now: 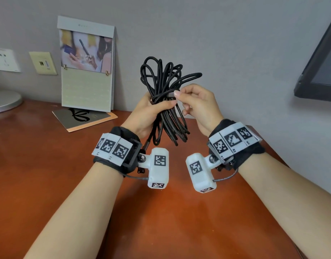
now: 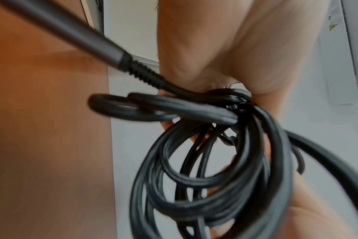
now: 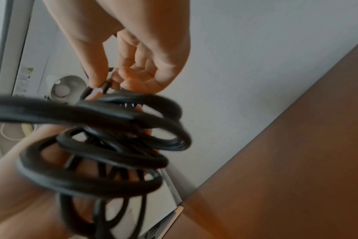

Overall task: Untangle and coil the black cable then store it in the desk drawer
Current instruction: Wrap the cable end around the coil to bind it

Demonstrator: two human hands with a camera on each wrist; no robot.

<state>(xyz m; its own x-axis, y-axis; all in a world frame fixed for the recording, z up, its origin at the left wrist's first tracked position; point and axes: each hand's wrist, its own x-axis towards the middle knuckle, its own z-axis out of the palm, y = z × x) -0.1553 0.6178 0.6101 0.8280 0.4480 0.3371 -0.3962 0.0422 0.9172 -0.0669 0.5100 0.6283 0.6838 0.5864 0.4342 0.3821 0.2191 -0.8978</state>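
Here we list: black cable (image 1: 166, 94), bundled in loops, held above the desk (image 1: 49, 174); left hand (image 1: 147, 114) wrapped round its middle; right hand (image 1: 197, 103) pinching one cable end just beside the bundle.

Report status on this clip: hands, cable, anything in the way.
Left hand grips bundled black cable mid-bundle, above desk. Right hand pinches one cable end at the wrap. Drawer not in view. Nothing blocking.
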